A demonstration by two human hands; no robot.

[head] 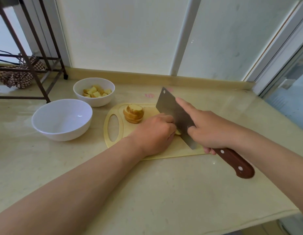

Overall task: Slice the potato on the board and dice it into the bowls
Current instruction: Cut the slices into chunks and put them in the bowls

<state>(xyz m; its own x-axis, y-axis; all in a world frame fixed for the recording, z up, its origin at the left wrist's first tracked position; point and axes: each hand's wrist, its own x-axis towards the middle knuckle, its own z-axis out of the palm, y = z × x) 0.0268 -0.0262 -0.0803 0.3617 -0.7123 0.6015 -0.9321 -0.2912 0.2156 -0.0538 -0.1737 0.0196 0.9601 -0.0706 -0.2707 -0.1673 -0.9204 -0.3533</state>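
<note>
A leaning stack of pale, brown-skinned potato slices (134, 114) stands mid-frame on the board (164, 154). The left grip (154, 133) curls over a yellow piece (178, 132) against the cleaver (172, 112), held by the right grip (213, 131), forefinger along the blade. Cubes (96, 92) sit in the upper-left bowl (94, 101).

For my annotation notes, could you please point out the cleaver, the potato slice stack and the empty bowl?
cleaver (168, 108): head view, flat of the blade.
potato slice stack (134, 114): head view, top slice.
empty bowl (62, 116): head view, bare inside.
</note>
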